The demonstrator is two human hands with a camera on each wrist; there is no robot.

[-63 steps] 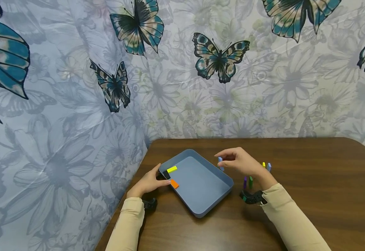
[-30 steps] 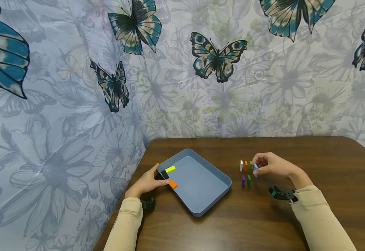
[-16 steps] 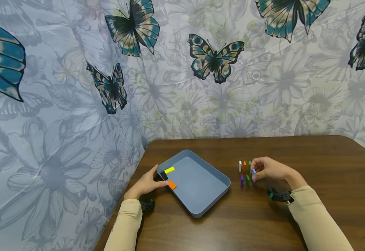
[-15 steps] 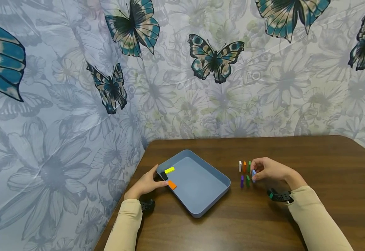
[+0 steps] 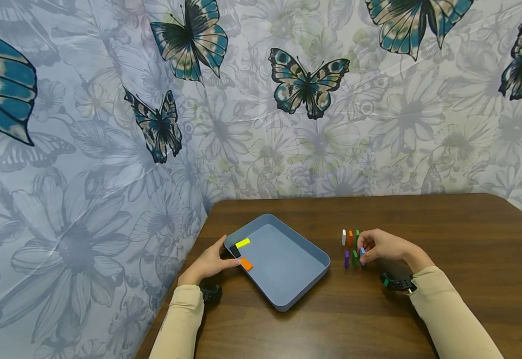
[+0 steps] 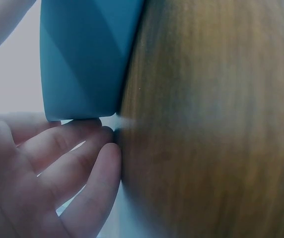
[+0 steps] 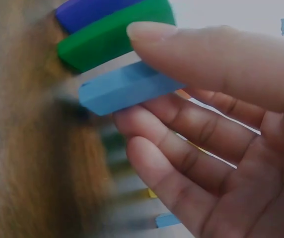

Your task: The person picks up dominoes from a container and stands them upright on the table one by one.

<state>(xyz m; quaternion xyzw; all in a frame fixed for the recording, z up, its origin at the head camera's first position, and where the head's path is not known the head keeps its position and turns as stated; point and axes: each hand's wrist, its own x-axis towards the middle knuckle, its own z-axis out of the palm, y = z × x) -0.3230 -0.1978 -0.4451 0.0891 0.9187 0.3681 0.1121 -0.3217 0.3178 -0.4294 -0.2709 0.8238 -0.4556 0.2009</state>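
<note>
My right hand pinches a light blue block between thumb and fingers, upright beside a green block and a purple block. In the right wrist view, the thumb lies over the top of the light blue block; whether its foot touches the table I cannot tell. My left hand grips the left corner of the blue-grey tray, thumb over the rim, fingers along the outer wall. Inside that corner are a yellow block, a black block and an orange block.
Behind the near row stand a white block, an orange block and a green block. Past my right fingers, the wrist view shows a yellow block and another blue block. A patterned cloth hangs behind the wooden table.
From beside the tray, my right hand has carried the light blue block right to the standing blocks, then lowered it beside the near green one. My left hand stays on the tray.
</note>
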